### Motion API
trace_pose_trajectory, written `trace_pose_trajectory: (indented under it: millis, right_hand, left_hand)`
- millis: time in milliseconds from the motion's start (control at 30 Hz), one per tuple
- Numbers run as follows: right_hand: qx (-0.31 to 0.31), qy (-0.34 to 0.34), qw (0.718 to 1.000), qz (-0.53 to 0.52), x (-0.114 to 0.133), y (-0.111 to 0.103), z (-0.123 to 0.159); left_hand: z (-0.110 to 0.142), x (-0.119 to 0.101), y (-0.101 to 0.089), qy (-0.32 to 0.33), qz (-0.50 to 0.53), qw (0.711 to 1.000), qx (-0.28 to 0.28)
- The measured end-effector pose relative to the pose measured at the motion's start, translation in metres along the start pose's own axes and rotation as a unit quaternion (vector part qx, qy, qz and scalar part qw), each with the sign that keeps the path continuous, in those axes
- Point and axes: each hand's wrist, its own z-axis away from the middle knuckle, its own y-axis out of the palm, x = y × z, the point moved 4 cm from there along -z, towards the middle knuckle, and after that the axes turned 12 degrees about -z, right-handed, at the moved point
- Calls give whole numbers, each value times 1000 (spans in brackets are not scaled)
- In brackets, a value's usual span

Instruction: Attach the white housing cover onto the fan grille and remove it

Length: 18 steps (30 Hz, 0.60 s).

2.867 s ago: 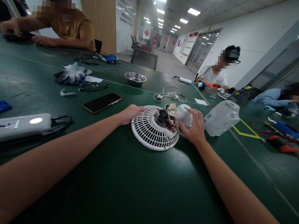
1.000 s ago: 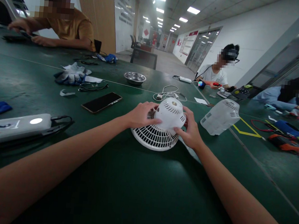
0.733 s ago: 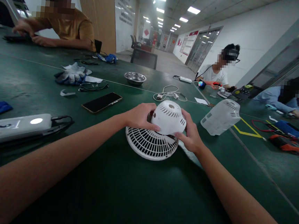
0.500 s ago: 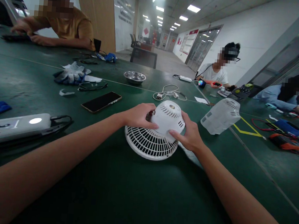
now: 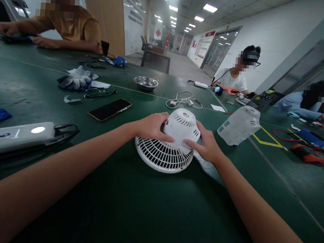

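Observation:
A white fan grille [image 5: 160, 157] lies face down on the green table [image 5: 132, 206] in front of me. A white domed motor cover [image 5: 182, 126] with vent slots sits on its middle. My left hand [image 5: 150, 126] grips the cover's left side, fingers curled round it. My right hand [image 5: 207, 145] holds its right side, thumb pressed on the lower edge. The motor and wires are hidden under the cover.
A white fan base [image 5: 239, 125] lies to the right. A phone [image 5: 109, 109], a white device [image 5: 10, 138], gloves [image 5: 76, 79], a metal bowl [image 5: 145, 83] and a cable [image 5: 182, 100] lie further off. Tools [image 5: 308, 151] sit at the right. Three other people work at the table's far sides.
The motor was bare 2.9 s ago; the white cover now sits over it with both hands on it. In the last second the fan shifted slightly left and toward me.

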Motion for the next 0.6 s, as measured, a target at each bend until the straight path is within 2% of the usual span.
trace_pose_trajectory:
  millis: [267, 600]
  right_hand:
    - [-41, 33, 999, -4, -1, 6, 0]
    - [-42, 13, 999, 1, 5, 10, 0]
  left_hand:
    - [0, -1, 0, 0, -17, 1000, 0]
    - [0, 3, -2, 28, -18, 999, 14]
